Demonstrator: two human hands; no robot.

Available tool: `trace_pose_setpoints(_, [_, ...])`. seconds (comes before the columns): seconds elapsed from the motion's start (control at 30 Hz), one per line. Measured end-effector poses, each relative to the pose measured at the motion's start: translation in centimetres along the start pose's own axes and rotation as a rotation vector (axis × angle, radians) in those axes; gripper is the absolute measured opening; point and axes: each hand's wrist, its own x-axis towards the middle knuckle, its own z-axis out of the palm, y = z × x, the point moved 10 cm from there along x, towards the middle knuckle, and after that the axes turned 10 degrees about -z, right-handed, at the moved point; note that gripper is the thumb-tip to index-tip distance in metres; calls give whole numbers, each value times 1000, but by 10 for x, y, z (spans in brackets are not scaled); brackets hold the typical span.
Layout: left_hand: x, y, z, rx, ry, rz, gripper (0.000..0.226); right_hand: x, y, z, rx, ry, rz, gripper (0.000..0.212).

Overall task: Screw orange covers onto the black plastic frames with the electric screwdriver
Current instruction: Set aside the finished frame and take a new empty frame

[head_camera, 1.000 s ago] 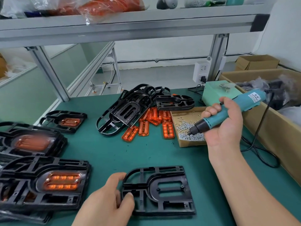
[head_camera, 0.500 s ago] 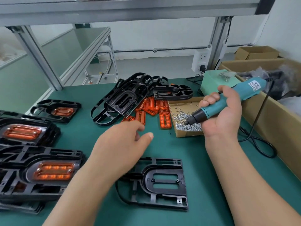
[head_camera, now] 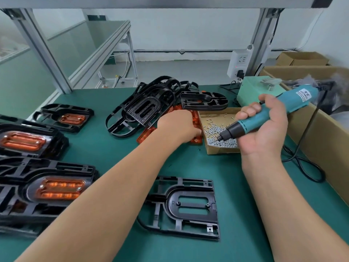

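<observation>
Left hand (head_camera: 177, 127) has reached the orange covers (head_camera: 146, 133), grip unclear; right hand (head_camera: 264, 135) still grips screwdriver (head_camera: 287, 106).

Bright even light, soft shadows, wide-angle edge warp.

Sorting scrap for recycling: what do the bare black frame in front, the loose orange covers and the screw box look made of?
Bare black frame: likely moulded plastic, satin finish, thin ribs and a moulded-in R. Loose orange covers: translucent glossy plastic; light shows through. Screw box: plain brown cardboard, matte; the screws inside look like bright silvery metal.
</observation>
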Motion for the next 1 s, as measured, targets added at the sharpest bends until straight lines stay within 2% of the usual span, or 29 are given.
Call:
trace_pose_setpoints(0.1, [-2, -3, 3, -12, -43, -20, 41, 0, 0, 1, -1, -5, -3, 6])
trace_pose_setpoints(0.3, [-32, -14, -7, -67, -5, -3, 10, -1, 0, 1, -4, -14, 4, 5])
trace_pose_setpoints(0.4, [-59, -26, -13, -363, -90, 80, 8, -1, 0, 1, -6, -13, 2, 5])
trace_pose_setpoints(0.47, [-86, -27, -15, -614, -229, 183, 11, -1, 1, 0, -4, -6, 2, 6])
trace_pose_setpoints(0.53, [-113, -26, -11, -715, -363, 291, 13, 0, 0, 0, 1, 0, 0, 6])
trace_pose_setpoints(0.67, [-145, -34, 2, -761, -497, 373, 23, -1, 0, 1, -2, -14, -7, 7])
trace_pose_setpoints(1.0, [-151, -49, 9, -672, -433, 344, 33, -1, 1, 2, -41, -39, -20, 8])
